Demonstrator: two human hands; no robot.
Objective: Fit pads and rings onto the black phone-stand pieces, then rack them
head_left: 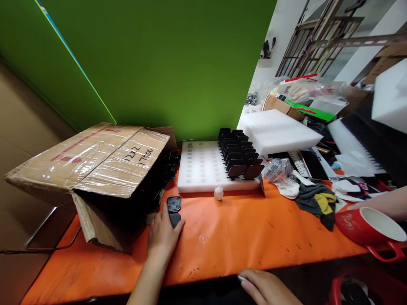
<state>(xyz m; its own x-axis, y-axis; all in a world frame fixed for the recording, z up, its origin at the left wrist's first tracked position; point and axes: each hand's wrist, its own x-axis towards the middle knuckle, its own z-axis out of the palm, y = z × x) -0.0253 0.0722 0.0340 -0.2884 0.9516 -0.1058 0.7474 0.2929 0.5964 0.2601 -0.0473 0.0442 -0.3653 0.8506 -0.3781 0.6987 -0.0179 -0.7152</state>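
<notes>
My left hand (163,233) is on a small black plastic piece (174,204) with two rounded square pads. Its thumb and forefinger lie on either side of the lower pad, and the piece rests on the orange table cover (222,237). At the table's front edge is my right hand (269,288), partly cut off by the frame, with its fingers curled together. Something small and pale shows at its fingertip; I cannot make out what it is. Behind the hands, a white foam block (202,169) holds upright rows of black plastic pieces (240,154) on its right side.
An open cardboard box (104,161) with black pieces inside lies at left. A small white lump (218,193) sits before the foam. At right are another foam slab (280,129), a dark cloth (314,201), a red mug (356,224) and a person's forearm (381,203).
</notes>
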